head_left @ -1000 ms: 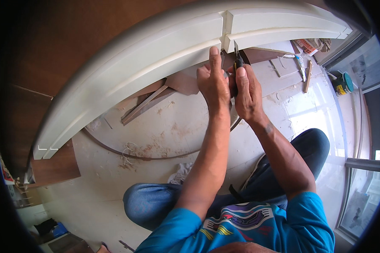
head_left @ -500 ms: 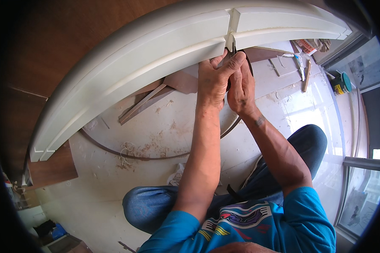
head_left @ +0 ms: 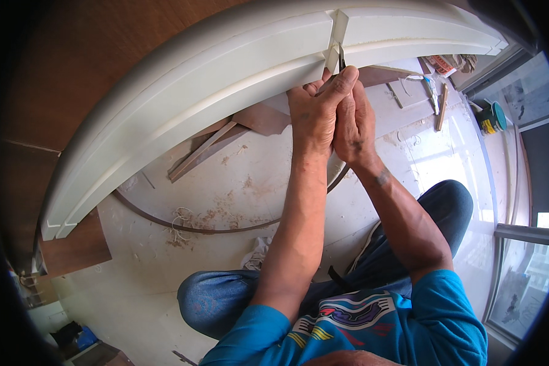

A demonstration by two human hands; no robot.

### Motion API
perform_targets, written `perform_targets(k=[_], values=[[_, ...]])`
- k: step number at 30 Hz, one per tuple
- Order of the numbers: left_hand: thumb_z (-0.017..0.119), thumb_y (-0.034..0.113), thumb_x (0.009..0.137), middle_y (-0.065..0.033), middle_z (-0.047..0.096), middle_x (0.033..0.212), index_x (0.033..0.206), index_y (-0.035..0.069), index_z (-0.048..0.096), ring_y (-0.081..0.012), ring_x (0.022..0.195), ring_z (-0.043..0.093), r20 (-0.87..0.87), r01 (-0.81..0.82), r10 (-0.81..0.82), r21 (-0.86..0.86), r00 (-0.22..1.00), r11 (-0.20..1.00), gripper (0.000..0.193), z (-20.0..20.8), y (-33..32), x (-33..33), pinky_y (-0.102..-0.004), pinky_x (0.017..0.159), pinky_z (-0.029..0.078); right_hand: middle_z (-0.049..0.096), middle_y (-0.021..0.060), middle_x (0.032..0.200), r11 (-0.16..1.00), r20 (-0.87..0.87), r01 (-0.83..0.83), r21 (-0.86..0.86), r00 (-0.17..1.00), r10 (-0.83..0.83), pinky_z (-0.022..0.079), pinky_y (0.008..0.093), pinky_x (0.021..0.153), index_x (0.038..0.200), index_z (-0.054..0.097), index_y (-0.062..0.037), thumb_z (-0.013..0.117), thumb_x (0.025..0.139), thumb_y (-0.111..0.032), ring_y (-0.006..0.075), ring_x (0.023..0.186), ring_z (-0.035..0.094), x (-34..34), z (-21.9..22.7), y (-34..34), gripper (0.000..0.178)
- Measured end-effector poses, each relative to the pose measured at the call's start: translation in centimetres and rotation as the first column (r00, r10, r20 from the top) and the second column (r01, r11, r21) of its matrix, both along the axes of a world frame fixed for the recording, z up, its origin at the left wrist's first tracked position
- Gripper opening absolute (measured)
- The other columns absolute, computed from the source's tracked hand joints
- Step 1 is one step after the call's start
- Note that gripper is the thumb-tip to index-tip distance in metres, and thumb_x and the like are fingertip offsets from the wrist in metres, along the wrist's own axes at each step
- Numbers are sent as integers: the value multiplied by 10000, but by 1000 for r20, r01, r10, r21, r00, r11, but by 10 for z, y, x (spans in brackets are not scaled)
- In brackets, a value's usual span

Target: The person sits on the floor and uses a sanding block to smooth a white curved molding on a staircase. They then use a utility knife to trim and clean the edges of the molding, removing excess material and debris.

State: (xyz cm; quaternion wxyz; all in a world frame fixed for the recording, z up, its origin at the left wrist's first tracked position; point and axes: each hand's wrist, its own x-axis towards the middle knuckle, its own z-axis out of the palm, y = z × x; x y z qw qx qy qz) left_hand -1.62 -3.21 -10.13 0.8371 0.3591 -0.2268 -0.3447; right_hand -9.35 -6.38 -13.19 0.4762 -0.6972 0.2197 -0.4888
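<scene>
A long white moulded panel (head_left: pixel 213 91) with grooved sections arches across the upper view. My right hand (head_left: pixel 355 125) is closed around a narrow dark-bladed knife (head_left: pixel 341 58); its handle is hidden in the fingers. The blade points up against the panel by the short cross groove (head_left: pixel 333 46). My left hand (head_left: pixel 313 116) is closed just below the panel's lower edge, its thumb overlapping the right hand's fingers. What the left fingers grip is hidden. A thin brown strip (head_left: pixel 207 231) curves along the floor and rises behind my forearms toward the hands.
Brown board offcuts (head_left: pixel 259 119) lie under the panel. Shavings and string (head_left: pixel 180 222) litter the pale floor (head_left: pixel 140 287). Toward the right are a white-and-blue tube (head_left: pixel 431 86), a wooden stick (head_left: pixel 442 108) and a green-lidded tub (head_left: pixel 491 117). My bent knees flank the work.
Both hands have shifted slightly right. The knife blade now tilts and shows more above the fingers. The strip's loop beside my right hand has dropped out of sight.
</scene>
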Motion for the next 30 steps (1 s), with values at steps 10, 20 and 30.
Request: perform_targets(k=[10,20,30], values=[[942,378,860,14,606,893,1101,72,662,-91,795,573,20,22,-23,66,1000,998,479,-1,-1,0,-277,742,468,661,97,901,986,-219,23,162,976,13,514,345,744,1099,629,2,477,1189,-385,157,823,599,-21,38,11,425],[926,345,869,20,597,882,1004,84,694,-92,791,560,15,16,-17,91,1000,996,374,-5,-5,-3,-285,721,451,650,86,851,988,-250,41,148,968,-3,511,340,731,1058,625,3,481,1189,-384,154,790,589,-24,38,7,434],[918,343,892,8,591,866,1045,63,712,-104,770,568,23,12,-13,58,1000,998,380,-9,-10,-2,-290,738,480,660,120,898,996,-185,69,53,981,-59,517,370,757,1084,612,3,491,1182,-338,195,811,608,-14,26,1,375]])
